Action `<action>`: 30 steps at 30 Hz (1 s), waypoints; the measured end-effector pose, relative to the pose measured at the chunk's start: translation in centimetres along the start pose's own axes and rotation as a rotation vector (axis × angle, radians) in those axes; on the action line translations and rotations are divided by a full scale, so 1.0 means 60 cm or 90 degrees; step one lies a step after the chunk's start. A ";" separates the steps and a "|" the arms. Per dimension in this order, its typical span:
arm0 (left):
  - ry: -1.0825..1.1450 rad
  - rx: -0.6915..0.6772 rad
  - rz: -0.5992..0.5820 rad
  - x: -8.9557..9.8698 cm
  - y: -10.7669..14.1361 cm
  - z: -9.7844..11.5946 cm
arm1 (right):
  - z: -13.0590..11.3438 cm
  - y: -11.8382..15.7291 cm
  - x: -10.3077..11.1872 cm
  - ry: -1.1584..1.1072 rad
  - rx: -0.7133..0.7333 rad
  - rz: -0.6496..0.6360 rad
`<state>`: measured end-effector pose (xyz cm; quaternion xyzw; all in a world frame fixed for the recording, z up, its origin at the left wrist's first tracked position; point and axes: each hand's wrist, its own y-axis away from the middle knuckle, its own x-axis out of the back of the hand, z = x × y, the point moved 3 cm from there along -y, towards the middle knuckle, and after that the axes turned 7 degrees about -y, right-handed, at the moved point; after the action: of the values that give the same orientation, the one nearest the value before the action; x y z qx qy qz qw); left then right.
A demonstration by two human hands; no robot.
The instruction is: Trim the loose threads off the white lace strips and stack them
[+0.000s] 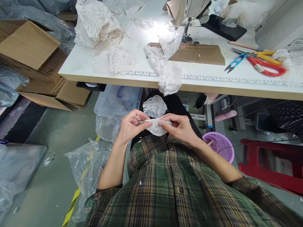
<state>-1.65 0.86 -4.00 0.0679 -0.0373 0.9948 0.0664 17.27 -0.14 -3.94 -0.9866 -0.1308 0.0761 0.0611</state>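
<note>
Above my lap, a piece of white lace (155, 108) is stretched between my two hands. My left hand (134, 124) pinches its left end between thumb and fingers. The right end is gripped the same way by my right hand (178, 126). Part of the lace drapes over my dark trousers, and a folded edge runs between my fingertips. More white lace (170, 78) hangs over the table's front edge, trailing back toward the sewing machine (187, 28). A large heap of white lace (97, 26) lies on the table at the left.
Thread snips (235, 63) and red-handled scissors (267, 66) lie on the sewing table (113, 78) at right. Cardboard boxes (30, 44) stand at left. Below are a clear plastic bin (118, 99), a purple basket (228, 151) and a red stool (251, 173).
</note>
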 end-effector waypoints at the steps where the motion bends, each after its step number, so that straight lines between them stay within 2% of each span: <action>1: 0.004 0.007 -0.008 0.000 0.001 0.001 | 0.001 -0.001 -0.001 -0.017 -0.016 0.015; 9: 0.027 0.027 -0.030 0.001 0.005 0.002 | 0.008 -0.002 -0.003 -0.077 -0.131 0.058; 11: 0.021 0.032 -0.022 0.000 0.004 0.001 | 0.008 -0.002 -0.003 -0.075 -0.114 0.052; 15: 0.015 0.034 0.003 -0.001 0.002 -0.002 | 0.003 0.000 -0.002 -0.017 -0.016 0.029; 20: -0.023 -0.008 0.024 0.001 0.003 -0.008 | -0.002 0.005 0.001 0.095 0.073 -0.008; 24: -0.037 -0.027 0.007 0.001 0.004 -0.010 | -0.001 0.006 0.003 0.108 0.090 -0.015; 30: -0.006 -0.007 0.005 0.000 0.002 -0.008 | 0.000 0.006 0.002 0.094 0.090 0.004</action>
<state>-1.75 0.76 -4.47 0.0720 -0.0435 0.9945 0.0628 17.49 -0.46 -4.02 -0.9832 -0.1171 0.0123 0.1395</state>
